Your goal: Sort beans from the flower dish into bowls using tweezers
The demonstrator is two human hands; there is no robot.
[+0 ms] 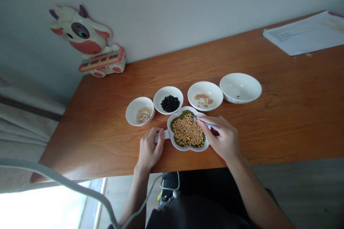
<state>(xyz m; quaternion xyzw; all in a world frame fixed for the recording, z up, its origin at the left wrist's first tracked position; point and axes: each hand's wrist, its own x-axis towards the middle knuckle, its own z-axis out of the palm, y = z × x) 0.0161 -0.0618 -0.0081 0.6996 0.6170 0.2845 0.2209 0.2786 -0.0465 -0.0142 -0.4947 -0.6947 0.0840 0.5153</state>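
Note:
A flower-shaped dish with a handle (190, 149) stands near the table's front edge, filled with tan soybeans (188, 131) and green mung beans (186, 113) along the rim. My left hand (150, 147) is closed round the dish's handle. Between the fingers of my right hand (224, 137) is a pair of tweezers (208, 124), its tips down at the beans in the upper part of the dish. Whether the tips pinch a bean is too small to tell. Just behind the dish, a white bowl (218, 104) holds a few soybeans (204, 99).
One white bowl (129, 113) at the left holds pale flat seeds (144, 114); another (158, 95) holds black beans (170, 103). A larger bowl (242, 82) at the right has a dark speck inside. A cow toy (91, 48) and papers (306, 34) lie farther back on the wooden table (290, 114).

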